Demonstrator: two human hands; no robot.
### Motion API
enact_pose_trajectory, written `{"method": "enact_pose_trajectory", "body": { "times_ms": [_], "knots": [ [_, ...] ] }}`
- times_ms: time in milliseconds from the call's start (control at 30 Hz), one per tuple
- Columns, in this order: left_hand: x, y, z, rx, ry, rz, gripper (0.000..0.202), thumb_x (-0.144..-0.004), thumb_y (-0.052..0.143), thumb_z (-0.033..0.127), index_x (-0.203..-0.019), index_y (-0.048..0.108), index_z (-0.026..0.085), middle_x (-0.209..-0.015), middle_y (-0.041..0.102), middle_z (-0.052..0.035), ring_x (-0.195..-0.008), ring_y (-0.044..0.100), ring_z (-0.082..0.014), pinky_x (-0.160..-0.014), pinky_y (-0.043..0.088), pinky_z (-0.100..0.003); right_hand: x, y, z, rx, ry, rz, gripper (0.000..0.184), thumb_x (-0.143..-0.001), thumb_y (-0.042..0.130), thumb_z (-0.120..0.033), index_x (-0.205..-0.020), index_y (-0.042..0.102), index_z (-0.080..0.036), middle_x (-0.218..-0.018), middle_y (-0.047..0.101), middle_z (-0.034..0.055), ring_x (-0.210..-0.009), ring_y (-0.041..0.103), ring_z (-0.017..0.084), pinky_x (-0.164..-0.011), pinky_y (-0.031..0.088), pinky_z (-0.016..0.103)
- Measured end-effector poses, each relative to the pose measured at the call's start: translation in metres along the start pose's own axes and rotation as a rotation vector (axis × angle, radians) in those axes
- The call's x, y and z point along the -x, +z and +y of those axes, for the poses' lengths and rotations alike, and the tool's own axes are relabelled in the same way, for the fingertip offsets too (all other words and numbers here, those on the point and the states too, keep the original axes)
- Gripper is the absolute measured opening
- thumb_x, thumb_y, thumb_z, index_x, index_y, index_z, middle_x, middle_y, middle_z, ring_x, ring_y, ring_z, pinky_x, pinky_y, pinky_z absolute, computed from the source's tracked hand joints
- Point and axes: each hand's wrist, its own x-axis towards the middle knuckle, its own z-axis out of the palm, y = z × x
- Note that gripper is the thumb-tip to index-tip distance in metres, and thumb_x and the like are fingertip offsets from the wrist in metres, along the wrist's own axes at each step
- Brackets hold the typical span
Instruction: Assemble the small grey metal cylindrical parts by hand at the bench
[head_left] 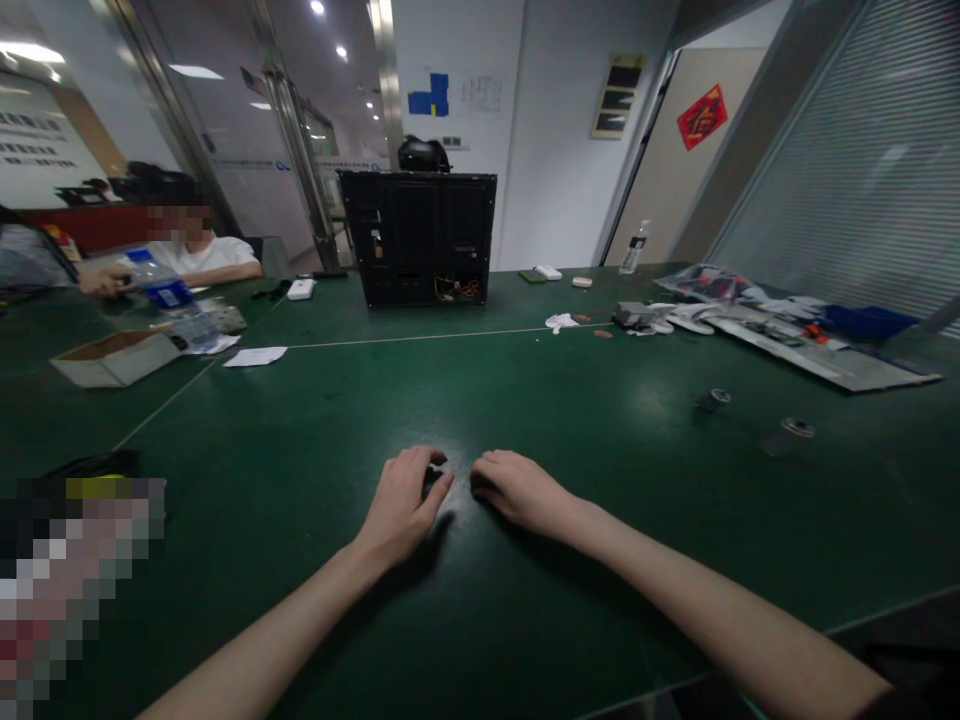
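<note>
My left hand (401, 500) rests low over the green table, its fingers curved and the thumb apart from them. A dark patch lies in the gap between thumb and fingers; I cannot tell whether it is shadow or a small thing. Just to the right, my right hand (521, 488) is curled with the fingertips turned down and inward. Its palm side is dark, and anything under the fingers is hidden. The two hands are a short gap apart. Two small dark cylinders with light round tops, one (714, 400) farther and one (791, 433) nearer, stand to their right.
The green table (337, 410) carries a black cabinet (427, 240) at the back. Leftward are an open box (120, 360), a large bottle (169, 295) and a seated person (202, 255). At right lie a flat panel (832, 355), a blue tray (870, 322) and a clear bottle (635, 250).
</note>
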Motion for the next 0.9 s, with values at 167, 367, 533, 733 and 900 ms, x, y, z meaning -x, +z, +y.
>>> {"method": "enact_pose_trajectory", "body": {
  "times_ms": [167,367,533,733,900],
  "knots": [
    [0.000,0.000,0.001,0.003,-0.010,0.007,0.025,-0.091,0.044,0.035,-0.101,0.057,0.016,-0.102,0.064,-0.0091,-0.097,0.058,-0.0248,-0.087,0.043,-0.042,-0.005,0.007,0.006,-0.721,0.102,0.022,0.013,-0.084,0.056,-0.025,-0.092,0.060,-0.015,-0.086,0.063,0.0038,-0.076,0.057,0.014,-0.072,0.044,0.028],
    [0.000,-0.001,0.001,0.006,-0.020,0.006,0.027,-0.091,0.043,0.036,-0.103,0.057,0.017,-0.103,0.064,-0.0094,-0.096,0.058,-0.0248,-0.087,0.043,-0.041,-0.007,0.017,0.011,-1.348,0.210,0.037,0.027,-0.075,0.069,-0.032,-0.095,0.063,-0.015,-0.078,0.061,0.0004,-0.070,0.057,0.009,-0.069,0.044,0.024],
    [0.001,-0.001,0.001,0.005,-0.019,0.002,0.026,-0.091,0.042,0.035,-0.103,0.056,0.017,-0.103,0.063,-0.0098,-0.097,0.057,-0.0250,-0.087,0.043,-0.042,-0.007,0.020,0.012,-1.476,0.210,0.044,0.027,-0.075,0.069,-0.035,-0.091,0.062,-0.014,-0.075,0.064,0.0013,-0.068,0.058,0.009,-0.067,0.045,0.024],
    [0.000,-0.001,0.001,0.004,-0.019,0.011,0.027,-0.090,0.042,0.036,-0.102,0.057,0.017,-0.103,0.064,-0.0099,-0.095,0.058,-0.0250,-0.085,0.044,-0.041,-0.008,0.019,0.009,-1.474,0.200,0.041,0.032,-0.077,0.068,-0.040,-0.092,0.054,-0.015,-0.081,0.067,0.0046,-0.071,0.063,0.011,-0.071,0.046,0.027],
    [0.000,-0.001,0.002,-0.004,-0.015,0.013,0.027,-0.090,0.044,0.037,-0.102,0.057,0.017,-0.102,0.064,-0.0093,-0.094,0.059,-0.0245,-0.085,0.044,-0.041,-0.009,0.020,0.009,-1.519,0.222,0.051,0.035,-0.077,0.067,-0.042,-0.092,0.050,-0.016,-0.079,0.067,0.0039,-0.071,0.063,0.011,-0.071,0.046,0.027]
  ]
}}
